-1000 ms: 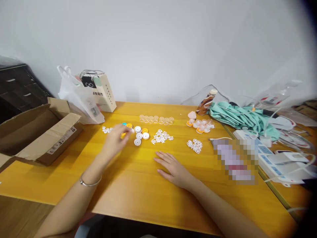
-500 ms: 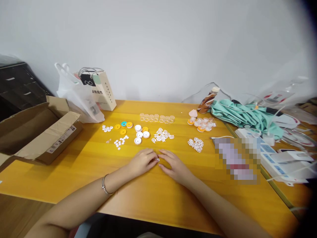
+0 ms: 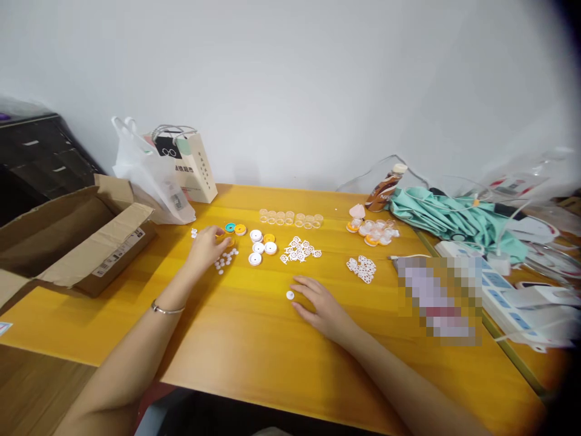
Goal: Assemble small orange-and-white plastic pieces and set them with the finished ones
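Picking a part seems the step in hand: the left hand is at the yellow discs, its grip impossible to tell, while the right hand, grip loosely parted, rests just beside a small white disc, and the next move probably calls for a fine pinch.

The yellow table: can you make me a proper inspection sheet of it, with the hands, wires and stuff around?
Surface: yellow table, small parts grouped on it.
Parts: round white pieces, round yellow pieces, white openwork pieces, clear cups.
Left hand: at the round yellow pieces; grip can't be told.
Right hand: open beside a white disc; contact unclear.
Clutter: cardboard box, plastic bag, paper bag, brown bottle, teal fabric, power strip.
Cables: white cables at right; dark cord by the wall.
Surroundings: pale wall behind; dark drawers at far left.
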